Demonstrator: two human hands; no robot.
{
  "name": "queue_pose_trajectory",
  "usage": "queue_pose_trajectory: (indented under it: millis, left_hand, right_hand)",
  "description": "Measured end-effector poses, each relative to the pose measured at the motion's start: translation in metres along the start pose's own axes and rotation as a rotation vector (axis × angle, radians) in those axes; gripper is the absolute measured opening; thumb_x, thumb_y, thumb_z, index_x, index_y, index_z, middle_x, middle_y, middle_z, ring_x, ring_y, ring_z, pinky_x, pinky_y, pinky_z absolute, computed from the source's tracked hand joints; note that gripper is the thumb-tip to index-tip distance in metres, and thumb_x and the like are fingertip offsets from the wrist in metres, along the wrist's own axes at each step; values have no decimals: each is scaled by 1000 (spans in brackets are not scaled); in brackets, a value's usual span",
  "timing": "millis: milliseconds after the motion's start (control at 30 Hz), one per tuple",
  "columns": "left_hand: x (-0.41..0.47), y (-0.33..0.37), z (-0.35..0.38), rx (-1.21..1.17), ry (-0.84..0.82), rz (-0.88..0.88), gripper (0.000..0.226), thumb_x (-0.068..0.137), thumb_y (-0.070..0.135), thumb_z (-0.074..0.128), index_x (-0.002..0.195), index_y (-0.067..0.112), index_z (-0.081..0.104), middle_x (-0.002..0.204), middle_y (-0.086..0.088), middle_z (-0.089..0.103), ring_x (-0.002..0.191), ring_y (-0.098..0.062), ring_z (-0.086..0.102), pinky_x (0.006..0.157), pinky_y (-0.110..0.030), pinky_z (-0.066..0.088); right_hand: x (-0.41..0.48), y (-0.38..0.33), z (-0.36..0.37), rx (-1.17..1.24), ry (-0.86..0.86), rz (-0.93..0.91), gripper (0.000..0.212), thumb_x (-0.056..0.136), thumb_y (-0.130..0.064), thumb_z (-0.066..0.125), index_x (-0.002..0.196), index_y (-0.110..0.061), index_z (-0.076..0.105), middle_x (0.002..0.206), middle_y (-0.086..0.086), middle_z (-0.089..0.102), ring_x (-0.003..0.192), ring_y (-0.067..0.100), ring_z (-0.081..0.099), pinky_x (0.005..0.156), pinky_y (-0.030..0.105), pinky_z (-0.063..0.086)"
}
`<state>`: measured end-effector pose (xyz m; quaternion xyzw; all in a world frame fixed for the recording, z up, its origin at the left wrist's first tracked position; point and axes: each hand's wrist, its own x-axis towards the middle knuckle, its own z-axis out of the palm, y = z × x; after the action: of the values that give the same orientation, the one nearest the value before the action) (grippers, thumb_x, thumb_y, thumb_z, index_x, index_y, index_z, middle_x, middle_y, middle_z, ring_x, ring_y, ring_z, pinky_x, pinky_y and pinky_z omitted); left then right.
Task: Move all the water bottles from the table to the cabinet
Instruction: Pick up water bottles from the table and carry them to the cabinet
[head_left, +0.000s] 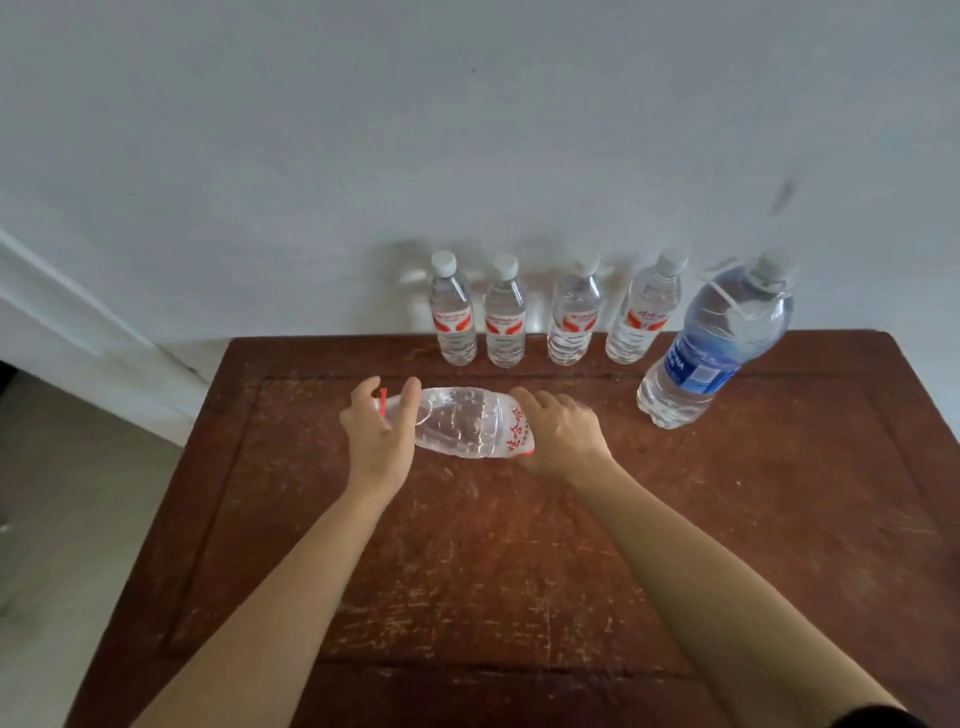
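A scratched brown wooden table (519, 571) stands against a pale grey wall (467, 130). Left of it, white trim (78, 312) slants above light floor (62, 519).

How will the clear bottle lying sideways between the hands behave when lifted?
The clear bottle looks full of water, so probably heavy; the left hand and right hand each hold one end. Round and lying sideways, it may roll if released. Its smooth plastic could be slippery.
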<state>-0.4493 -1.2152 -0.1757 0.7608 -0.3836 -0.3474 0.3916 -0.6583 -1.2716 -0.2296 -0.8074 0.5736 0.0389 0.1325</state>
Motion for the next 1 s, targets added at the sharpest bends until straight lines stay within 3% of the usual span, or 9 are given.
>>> queue_pose_trajectory:
  millis: [67,167,233,333,500,600,733,867,1000]
  left_hand:
    - [0,-29,-5,33,-55,-43,79,89,68,52,150,23,31,149,-16,26,126,-25,44,100,-32,37]
    - [2,-64,-8,172,-195,-114,104,71,93,45,150,28,31,150,-14,29,131,-30,44,109,-44,40]
    - [1,-80,-7,438,-322,-109,114,62,100,41,153,32,29,155,-13,24,142,-34,32,118,-56,27]
    - [-1,-92,1,852,-436,249,121,62,95,53,158,33,13,165,-13,4,153,-34,0,119,-64,-1]
    - [4,-85,35,1112,-559,559,143,58,84,72,150,43,-30,166,-11,-20,154,-41,2,119,-69,7]
    - [9,-82,47,1115,-501,504,143,57,85,71,148,46,-31,167,-10,-16,153,-45,4,117,-70,15]
    - [18,-78,62,1114,-406,420,133,61,83,71,153,46,-18,167,-12,-12,152,-46,-1,113,-73,18]
    - [17,-85,66,1101,-368,431,121,64,81,69,156,44,0,167,-11,15,148,-42,25,113,-71,25]
    - [14,-92,63,1110,-295,500,114,63,85,66,155,41,15,145,-7,50,131,-33,49,109,-66,34]
  right_hand:
    - [-4,-5,5,-74,-41,6,88,74,-63,74,144,-31,32,120,0,62,111,28,63,90,49,55]
    - [-12,-6,11,-173,-126,-16,91,75,-66,73,148,-31,33,128,0,63,119,29,61,108,51,43]
    - [-16,-4,11,-221,-214,-54,96,73,-69,74,151,-31,32,132,1,62,121,28,60,111,51,39]
    - [-22,0,14,-153,-281,-64,105,73,-71,75,156,-32,25,148,3,51,134,29,50,118,54,28]
    - [-28,2,30,-213,-241,-33,128,74,-65,79,160,-32,-9,169,13,12,155,40,10,121,65,0]
    - [-23,-3,38,-244,-194,46,140,75,-52,85,155,-30,-28,168,20,-16,152,52,-7,119,73,3]
    - [-8,2,40,-215,-158,67,148,69,-47,90,154,-31,-30,165,22,-21,150,57,-1,116,74,14]
    - [-8,5,44,-230,-166,55,138,73,-52,87,158,-29,-20,168,22,-6,151,53,11,117,70,21]
    - [-14,2,43,-224,-141,33,127,74,-55,85,159,-35,-8,167,20,11,148,45,29,116,65,25]
